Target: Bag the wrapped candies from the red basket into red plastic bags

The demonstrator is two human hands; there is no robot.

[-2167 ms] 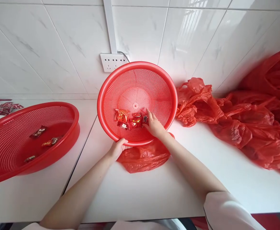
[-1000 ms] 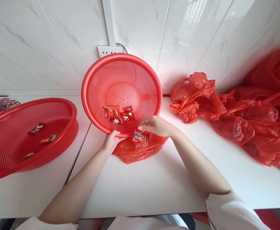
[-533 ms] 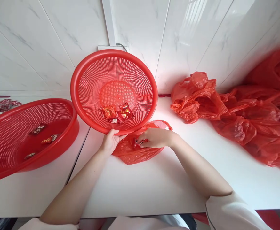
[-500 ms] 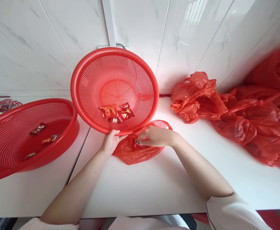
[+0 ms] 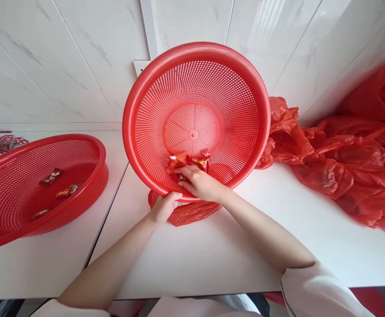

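Observation:
My left hand (image 5: 164,207) is shut on the near rim of a red mesh basket (image 5: 258,88), which tilts toward me. Inside, several small wrapped snacks lie at the low side, among them an orange-red packet (image 5: 175,162) and a red and yellow packet (image 5: 201,161). My right hand (image 5: 197,181) reaches in over the rim, its fingers apart and touching the snacks; a small dark packet partly shows between fingers and thumb. Beneath the basket's near edge is a red plastic bag (image 5: 192,214), largely covered.
To the left stands a second red basket (image 5: 93,193) with a few wrapped snacks (image 5: 51,177) in it. Crumpled red plastic bags (image 5: 327,176) are heaped on the right. A white tiled wall (image 5: 80,53) rises behind the white table (image 5: 192,259).
The held basket has come right and closer, now covering most of the plastic bag. My right hand has left the bag, where it was with a small packet, and moved into the basket.

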